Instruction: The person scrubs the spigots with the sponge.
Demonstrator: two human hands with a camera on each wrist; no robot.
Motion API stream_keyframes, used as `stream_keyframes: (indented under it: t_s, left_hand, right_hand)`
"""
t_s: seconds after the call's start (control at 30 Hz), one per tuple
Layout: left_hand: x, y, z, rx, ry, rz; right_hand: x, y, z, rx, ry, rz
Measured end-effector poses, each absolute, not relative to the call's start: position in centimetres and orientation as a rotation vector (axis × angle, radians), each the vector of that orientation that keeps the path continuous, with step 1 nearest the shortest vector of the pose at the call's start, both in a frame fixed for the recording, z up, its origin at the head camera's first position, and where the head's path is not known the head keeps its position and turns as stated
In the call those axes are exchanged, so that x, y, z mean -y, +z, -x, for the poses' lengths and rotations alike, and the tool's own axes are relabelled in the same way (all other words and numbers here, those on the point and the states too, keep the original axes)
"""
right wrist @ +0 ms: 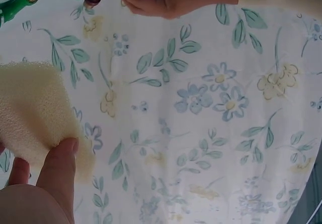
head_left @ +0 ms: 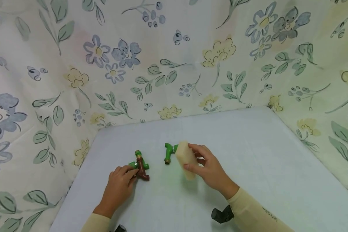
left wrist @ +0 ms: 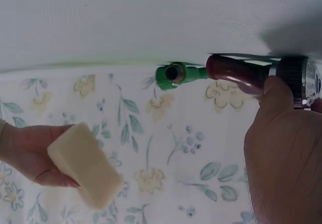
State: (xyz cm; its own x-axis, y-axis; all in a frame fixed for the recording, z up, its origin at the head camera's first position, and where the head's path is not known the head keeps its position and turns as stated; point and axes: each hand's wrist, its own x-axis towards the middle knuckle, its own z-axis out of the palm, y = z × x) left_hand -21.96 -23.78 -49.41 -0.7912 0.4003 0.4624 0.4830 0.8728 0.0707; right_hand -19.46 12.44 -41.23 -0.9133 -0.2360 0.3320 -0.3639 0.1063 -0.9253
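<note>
My right hand (head_left: 210, 169) pinches a thick cream sponge (head_left: 186, 158) between thumb and fingers, holding it up over the table. In the right wrist view the thumb presses into the porous face of the sponge (right wrist: 37, 113). At the left, my left hand (head_left: 120, 182) grips a dark red-brown tap (head_left: 142, 174) at its back end, where the left wrist view shows a black and chrome ring (left wrist: 294, 80). A green tap (head_left: 146, 166) lies right against the brown one, partly hidden by it. Another green tap (head_left: 169, 153) lies just left of the sponge, which overlaps its end.
The table has a plain pale cover (head_left: 249, 145). Floral cloth (head_left: 168, 64) hangs behind it and along both sides. A black device (head_left: 222, 215) sits at my right wrist, and part of another (head_left: 120, 228) shows near my left wrist.
</note>
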Motion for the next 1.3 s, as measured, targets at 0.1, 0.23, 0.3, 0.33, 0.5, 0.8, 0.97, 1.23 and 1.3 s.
stream_keyframes:
  t_s: [0.1,0.23,0.3,0.33,0.5,0.8,0.97,1.23,1.3]
  left_hand:
    - [23.7,-49.2,22.0,2.591,-0.261,0.642]
    - [23.3,-47.6,22.7,2.541,-0.366,0.635]
    - [22.7,-46.3,23.4,2.507,-0.441,0.638]
    - [22.4,-45.5,23.7,2.492,-0.474,0.639]
    - [20.3,-42.1,25.4,2.408,-0.563,0.699]
    - [15.1,-39.4,28.6,2.411,-0.659,0.844]
    - [12.2,-39.9,30.5,2.538,-0.672,0.831]
    - [9.0,-43.9,33.8,2.839,-0.69,0.835]
    - [8.6,-45.1,34.4,2.908,-0.673,0.844]
  right_hand:
    - [-12.7,-40.5,19.2,2.264,1.934,-0.612]
    - [-13.2,-40.3,19.2,2.269,1.914,-0.577]
    - [-13.4,-40.4,19.3,2.267,1.914,-0.555]
    - [-13.5,-40.4,19.4,2.267,1.917,-0.546]
    - [-13.8,-40.7,19.5,2.279,1.941,-0.513]
    - [-14.4,-41.5,19.8,2.256,1.959,-0.498]
    - [-15.1,-43.0,20.4,2.241,1.969,-0.474]
    - [-15.3,-40.4,19.0,2.252,1.943,-0.497]
    - [-15.4,-40.3,18.9,2.262,1.938,-0.488]
